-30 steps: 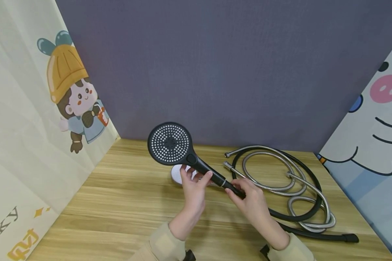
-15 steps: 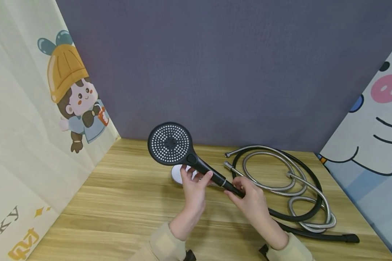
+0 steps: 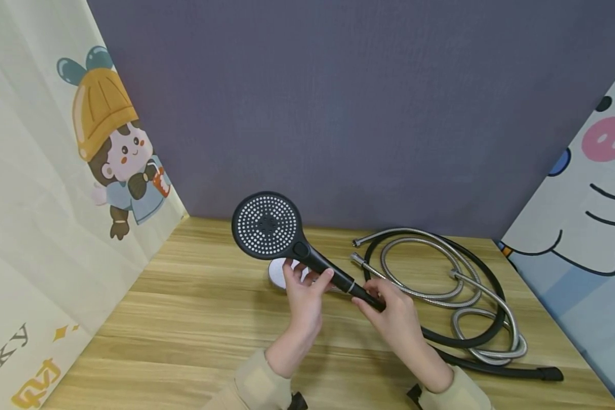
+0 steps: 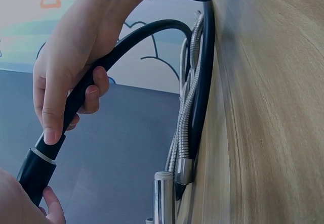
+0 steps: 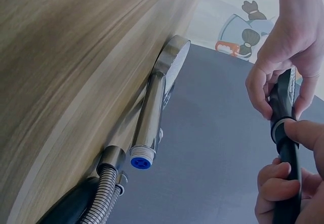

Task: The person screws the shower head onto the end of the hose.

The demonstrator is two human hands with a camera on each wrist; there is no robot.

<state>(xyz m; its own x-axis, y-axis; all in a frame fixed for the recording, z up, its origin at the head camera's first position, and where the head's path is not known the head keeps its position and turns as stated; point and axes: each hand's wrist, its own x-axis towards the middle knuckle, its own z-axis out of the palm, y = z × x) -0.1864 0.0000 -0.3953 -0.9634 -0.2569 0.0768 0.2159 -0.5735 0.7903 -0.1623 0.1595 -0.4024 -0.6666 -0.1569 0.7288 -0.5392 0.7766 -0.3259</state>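
My left hand (image 3: 306,299) grips the handle of a black shower head (image 3: 266,225), its nozzle plate turned toward me. With thumb and fingers, my right hand (image 3: 397,316) pinches the end of a black shower hose (image 4: 76,100), which meets the handle's lower end at a pale ring. The joint is held above the table, and in the left wrist view the hose curves away from the hand. Behind my left fingers, a chrome shower head (image 5: 150,113) lies on the table; its threaded end with a blue insert shows in the right wrist view.
Coiled silver metal hoses (image 3: 441,296) lie on the right of the wooden table (image 3: 184,330), tangled with the black hose. A black hose end (image 3: 549,373) points to the right edge. A grey panel (image 3: 338,114) stands behind, with printed sheets (image 3: 25,188) at the sides.
The right fingers have shifted very slightly on the black hose end. Left hand, shower head and the coiled hoses stay in place.
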